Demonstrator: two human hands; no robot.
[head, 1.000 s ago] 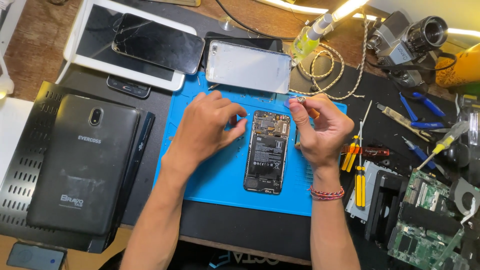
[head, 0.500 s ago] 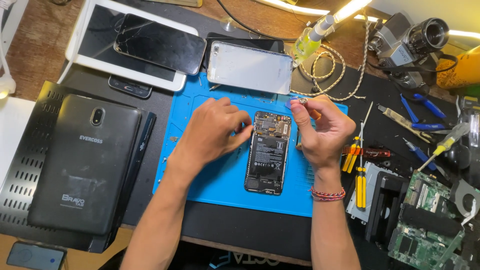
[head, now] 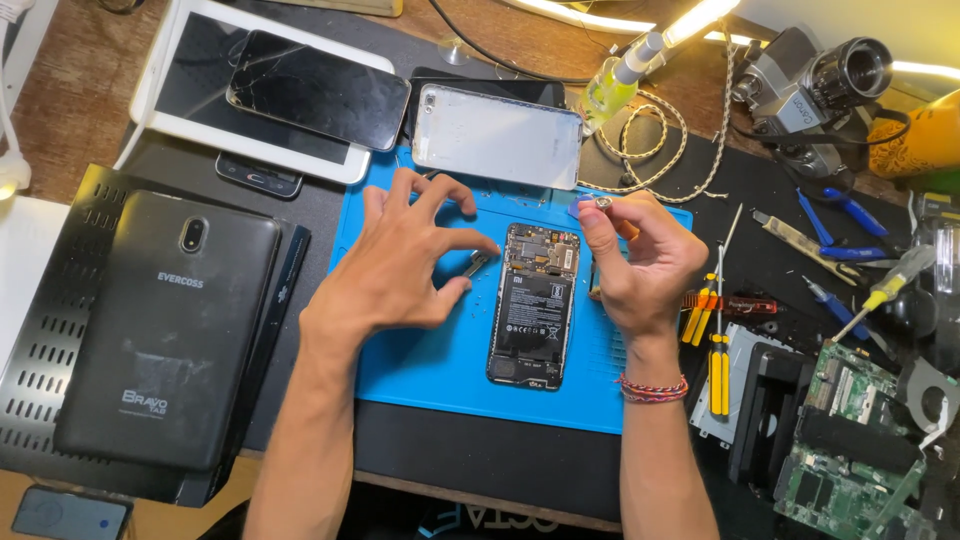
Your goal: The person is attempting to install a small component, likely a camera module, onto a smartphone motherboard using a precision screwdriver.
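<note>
Pinching something tiny (indistinct) — right hand (head: 640,265) fingers.

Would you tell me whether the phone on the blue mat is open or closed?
Open: the phone lies without a back cover, battery and circuit board exposed.

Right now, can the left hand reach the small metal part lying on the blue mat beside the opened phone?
Probably yes. The left hand has its fingers spread just above the small metal part, and nothing lies between them on the blue mat.
</note>
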